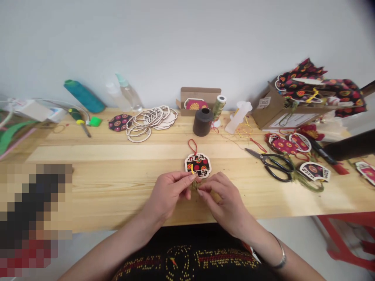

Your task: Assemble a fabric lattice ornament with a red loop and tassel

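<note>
On the wooden table in front of me lies an ornament (pixel 198 165) with a pale cut-out frame over dark patterned fabric. A red cord loop (pixel 192 146) comes off its top, and a bit of yellow cord (pixel 192 169) shows near its lower left. Just below the ornament, my left hand (pixel 174 190) pinches olive-green cord (pixel 195 184) between thumb and fingers. My right hand (pixel 221 194) closes its fingertips on the same cord from the other side. The fingers partly hide the cord and where it joins the ornament.
Scissors (pixel 277 164) lie right of my hands, near more finished ornaments (pixel 315 171). Behind stand a black thread cone (pixel 203 121) and a small cardboard box (pixel 200 93). Stacked pale frames (pixel 150 121) lie back left beside a screwdriver (pixel 79 120). A fabric-filled carton (pixel 268 111) stands back right.
</note>
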The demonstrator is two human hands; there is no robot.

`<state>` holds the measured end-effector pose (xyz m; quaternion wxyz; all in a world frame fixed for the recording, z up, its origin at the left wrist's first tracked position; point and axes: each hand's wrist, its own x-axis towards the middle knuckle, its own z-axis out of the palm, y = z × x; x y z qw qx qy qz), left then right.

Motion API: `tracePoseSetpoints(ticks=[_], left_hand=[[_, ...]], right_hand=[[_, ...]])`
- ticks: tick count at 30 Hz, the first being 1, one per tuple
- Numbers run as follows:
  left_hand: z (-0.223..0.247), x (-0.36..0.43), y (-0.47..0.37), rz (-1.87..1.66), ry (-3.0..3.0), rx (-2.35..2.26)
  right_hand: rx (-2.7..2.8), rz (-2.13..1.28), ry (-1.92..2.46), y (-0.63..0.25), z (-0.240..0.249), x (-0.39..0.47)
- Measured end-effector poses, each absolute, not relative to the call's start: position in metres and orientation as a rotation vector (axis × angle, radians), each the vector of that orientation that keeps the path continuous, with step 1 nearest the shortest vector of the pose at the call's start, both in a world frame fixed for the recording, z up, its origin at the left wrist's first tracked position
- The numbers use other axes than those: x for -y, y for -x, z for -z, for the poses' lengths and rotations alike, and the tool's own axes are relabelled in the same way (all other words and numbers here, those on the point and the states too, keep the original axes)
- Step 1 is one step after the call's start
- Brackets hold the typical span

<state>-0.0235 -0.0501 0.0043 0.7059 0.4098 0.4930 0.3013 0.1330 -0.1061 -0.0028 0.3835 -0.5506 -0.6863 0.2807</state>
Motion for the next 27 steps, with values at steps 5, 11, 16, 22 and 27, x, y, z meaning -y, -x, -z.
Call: tracePoseSetpoints(ticks=[5, 11, 16, 22, 27], left_hand=[[-0.005, 0.054, 0.023, -0.602, -0.931, -1.073], [-0.012, 0.059, 0.020, -0.445, -0.968, -0.999], [-0.012, 0.061, 0.021, -0.425, -1.027, -1.010], [-0.014, 0.062, 0.024, -0.477, -1.070, -1.010], [-0.016, 0.063, 0.021, -0.451, -1.151, -0.983]], right_hand=[[1.555, -0.743, 1.453, -0.141, 0.001, 0.096], [1.233, -1.284, 1.363, -0.145, -0.001, 0.082], [1.068, -1.343, 1.312, -0.152, -0.004, 0.077], [1.005, -1.220, 1.299, -0.165, -0.007, 0.079], [1.078, -1.436, 1.257, -0.154, -0.007, 0.082]])
